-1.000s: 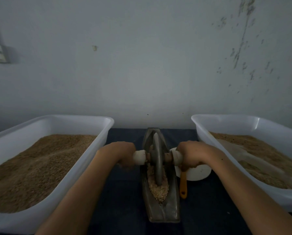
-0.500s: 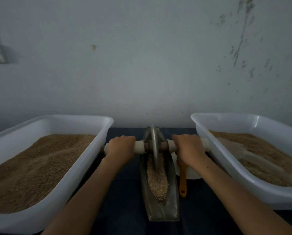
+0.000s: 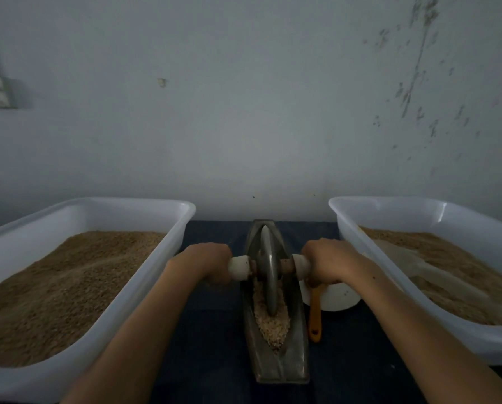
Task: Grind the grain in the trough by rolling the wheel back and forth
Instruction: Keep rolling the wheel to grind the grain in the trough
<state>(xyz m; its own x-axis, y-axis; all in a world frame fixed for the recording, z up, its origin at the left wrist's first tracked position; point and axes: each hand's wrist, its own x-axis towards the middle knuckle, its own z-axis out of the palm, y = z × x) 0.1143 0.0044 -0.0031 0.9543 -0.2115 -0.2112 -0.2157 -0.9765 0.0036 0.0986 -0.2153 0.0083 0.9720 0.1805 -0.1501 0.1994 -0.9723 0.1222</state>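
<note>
Gripping the axle ends, the left hand (image 3: pixel 207 262) at 9 o'clock and right hand (image 3: pixel 329 262) at 3 o'clock hold the wheel (image 3: pixel 268 275) upright in the trough (image 3: pixel 276 363), on grain (image 3: pixel 273 325), mid-desk.

Two bare forearms reach in from the bottom of the frame, uncovered from elbow to wrist, with no sleeve visible. The left hand (image 3: pixel 203 262) and right hand (image 3: pixel 328 262) wear no gloves, rings or watch.
</note>
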